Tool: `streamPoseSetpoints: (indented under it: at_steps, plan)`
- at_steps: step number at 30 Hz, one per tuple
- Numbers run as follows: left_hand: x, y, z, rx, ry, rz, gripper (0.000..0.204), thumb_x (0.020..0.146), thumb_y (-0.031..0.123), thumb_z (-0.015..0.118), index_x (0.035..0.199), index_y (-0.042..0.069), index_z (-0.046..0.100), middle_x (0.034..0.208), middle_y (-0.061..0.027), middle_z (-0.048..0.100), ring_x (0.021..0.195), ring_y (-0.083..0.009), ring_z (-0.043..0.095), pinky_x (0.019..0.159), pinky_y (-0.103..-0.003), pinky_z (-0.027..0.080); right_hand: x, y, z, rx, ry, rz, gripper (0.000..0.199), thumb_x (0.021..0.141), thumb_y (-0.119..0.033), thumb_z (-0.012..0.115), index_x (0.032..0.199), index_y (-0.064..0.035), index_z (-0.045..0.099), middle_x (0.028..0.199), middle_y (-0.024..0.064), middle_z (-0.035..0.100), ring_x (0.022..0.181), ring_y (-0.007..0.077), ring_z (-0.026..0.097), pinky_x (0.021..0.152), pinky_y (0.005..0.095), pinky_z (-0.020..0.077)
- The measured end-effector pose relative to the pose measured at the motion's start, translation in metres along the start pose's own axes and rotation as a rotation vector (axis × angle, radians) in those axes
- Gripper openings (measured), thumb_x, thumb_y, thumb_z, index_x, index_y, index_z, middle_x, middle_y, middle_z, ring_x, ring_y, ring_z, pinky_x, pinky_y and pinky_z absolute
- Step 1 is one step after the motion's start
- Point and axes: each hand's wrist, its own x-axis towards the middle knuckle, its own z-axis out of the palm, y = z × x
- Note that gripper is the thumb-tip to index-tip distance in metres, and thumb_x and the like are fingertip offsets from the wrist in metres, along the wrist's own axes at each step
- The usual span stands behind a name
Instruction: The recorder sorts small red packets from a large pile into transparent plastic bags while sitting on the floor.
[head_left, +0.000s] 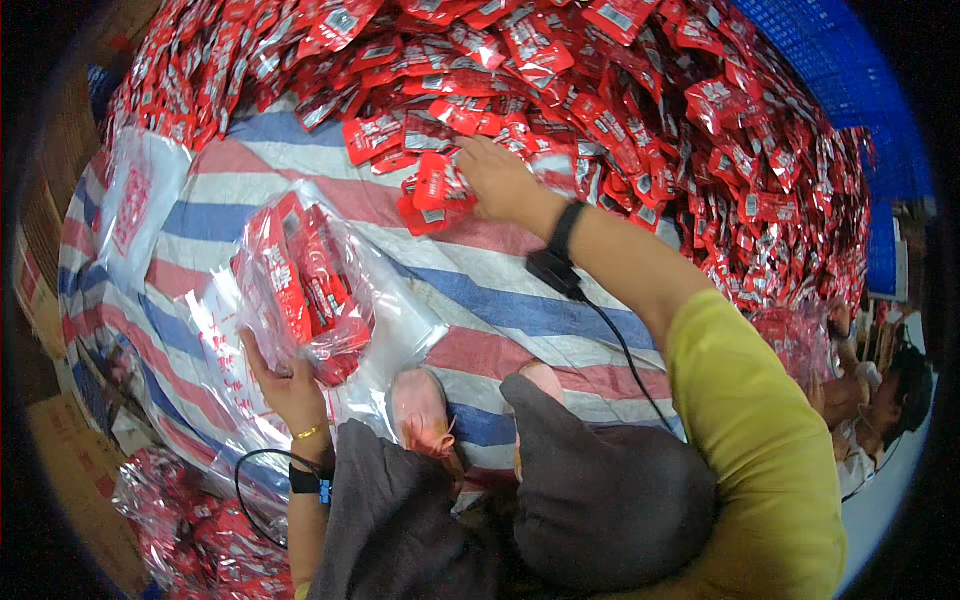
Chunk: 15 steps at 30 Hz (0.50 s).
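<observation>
**Trainee:** Where are my hands and the work?

**Instructor:** Your left hand (pixel 290 385), at 8 o'clock in the view, is closed around the underside of a clear plastic bag (pixel 305 285) partly filled with red sachets. Your right hand (pixel 500 185), near 12 o'clock, curls over a small bunch of red sachets (pixel 432 195) at the edge of the large sachet pile (pixel 620 110). Both rest over the striped tarpaulin (pixel 520 305).

**Trainee:** How will these items handle?

**Instructor:** Judge the sachets as light, flat and slick; pinch several by their sealed edges rather than by the faces. The bag film is soft and limp, so it likely sags under load. Support it from beneath, as you do now, and keep the mouth toward 12 o'clock.

**Trainee:** Anything nearby?

**Instructor:** More filled bags (pixel 190 530) lie at 7 o'clock, beside a cardboard box (pixel 70 470).
</observation>
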Motion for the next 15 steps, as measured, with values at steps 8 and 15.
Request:
streamPoseSetpoints:
  at_steps: [8,15]
  plan:
    - [0.000,0.016,0.012,-0.039,-0.006,-0.061,0.086,0.080,-0.010,0.051,0.162,0.006,0.029,0.167,-0.0108,0.032,0.067,-0.0028,0.044,0.059,-0.019,0.040,-0.013,-0.012,-0.002,-0.110,-0.331,0.142,0.057,0.070,-0.015,0.080,0.123,-0.0064,0.061,0.118,0.0157,0.058,0.118,0.0339,0.056,0.104,0.0434,0.0442]
    - [-0.005,-0.002,0.010,-0.029,-0.018,0.023,0.087,0.082,-0.009,0.054,0.163,0.006,0.027,0.168,-0.0099,0.029,0.076,-0.0047,0.049,0.063,-0.020,0.044,-0.033,0.020,-0.021,0.022,-0.486,0.409,0.071,0.062,-0.034,0.089,0.118,0.0014,0.064,0.128,0.0200,0.055,0.125,0.0376,0.051,0.107,0.0487,0.0434]
